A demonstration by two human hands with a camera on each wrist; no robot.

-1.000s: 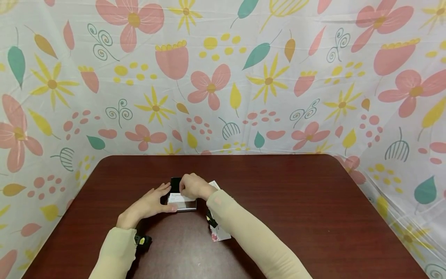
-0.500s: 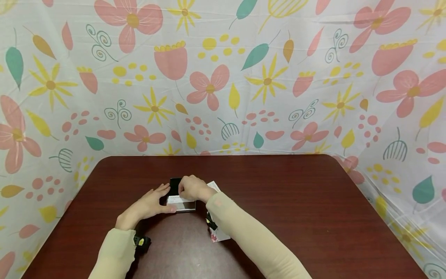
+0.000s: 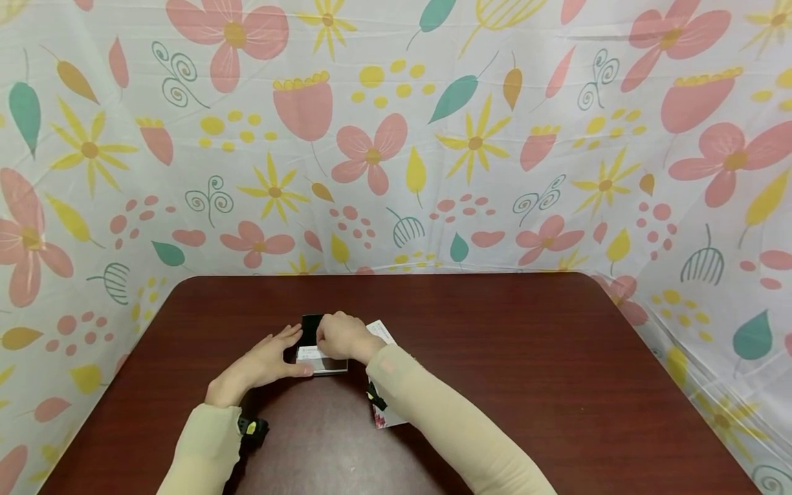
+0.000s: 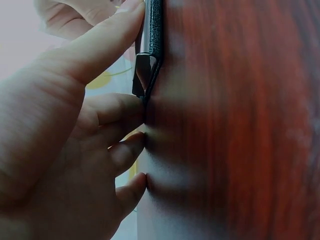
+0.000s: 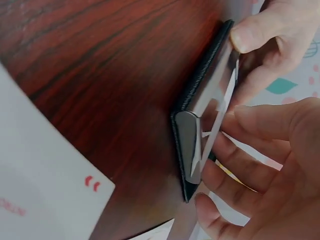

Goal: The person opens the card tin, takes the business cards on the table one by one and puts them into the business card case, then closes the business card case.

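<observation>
An opened business card case (image 3: pixel 334 366) with a black lid and a shiny metal tray lies left of the table's middle. My left hand (image 3: pixel 262 361) holds it steady, thumb on the front edge and fingers at its left end. In the left wrist view, the thumb (image 4: pixel 107 42) presses the tray's edge while the lower fingertips touch the table. White business cards (image 3: pixel 309 353) lie slightly raised in the tray; how many cannot be told. My right hand (image 3: pixel 342 335) pinches them from the right, its thumb (image 5: pixel 265 120) on top and its fingers (image 5: pixel 235 170) at the edge.
White printed cards or papers (image 3: pixel 380 333) lie on the table partly under my right forearm, one with a floral corner (image 3: pixel 380 418). A large white sheet (image 5: pixel 45 165) shows close up in the right wrist view. Behind the brown table (image 3: pixel 526 357) hangs a flowered curtain (image 3: pixel 396 137).
Over the last second my right hand and the cards have shifted slightly toward the front of the case, showing more of the black lid. My left hand keeps its place.
</observation>
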